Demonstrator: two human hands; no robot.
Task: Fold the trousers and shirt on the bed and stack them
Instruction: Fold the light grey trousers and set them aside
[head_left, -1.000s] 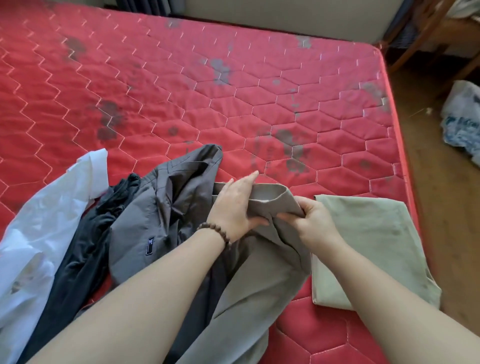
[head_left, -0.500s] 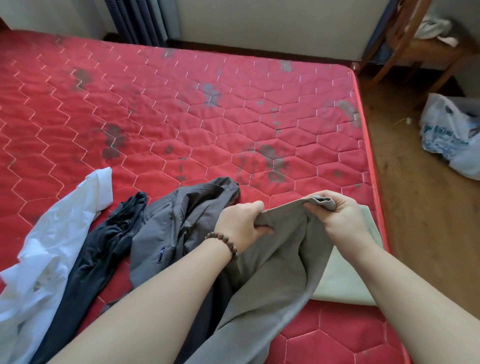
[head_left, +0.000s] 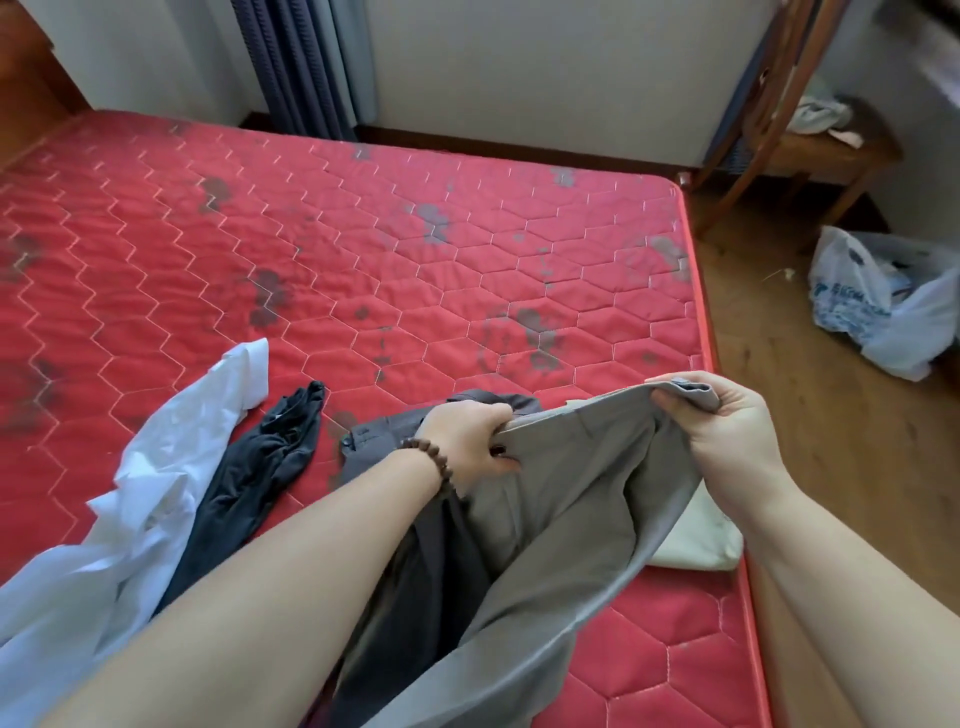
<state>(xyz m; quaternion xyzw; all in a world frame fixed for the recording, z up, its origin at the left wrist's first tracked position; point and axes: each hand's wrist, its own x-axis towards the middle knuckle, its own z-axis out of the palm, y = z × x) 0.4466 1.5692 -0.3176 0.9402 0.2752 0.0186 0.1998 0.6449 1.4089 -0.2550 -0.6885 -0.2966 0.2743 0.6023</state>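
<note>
Both my hands hold up a pair of grey-beige trousers (head_left: 566, 499) by the waistband above the red quilted mattress (head_left: 395, 291). My left hand (head_left: 470, 441), with a bead bracelet on the wrist, grips the waistband's left end. My right hand (head_left: 727, 426) grips its right end, and the band is stretched between them. The legs hang down toward me. A white shirt (head_left: 135, 499) lies crumpled at the left. A folded pale green garment (head_left: 701, 535) lies by the bed's right edge, partly hidden behind the trousers.
A black garment (head_left: 265, 467) lies beside the white shirt, and a dark grey garment (head_left: 384, 441) sits under my left arm. Right of the bed, on the wooden floor, are a plastic bag (head_left: 883, 306) and a wooden chair (head_left: 810, 130). Curtains (head_left: 306, 62) hang behind the bed.
My hands have moved apart and lifted, stretching the trousers' waistband wide. The view has tilted up, showing more of the wall, chair and floor.
</note>
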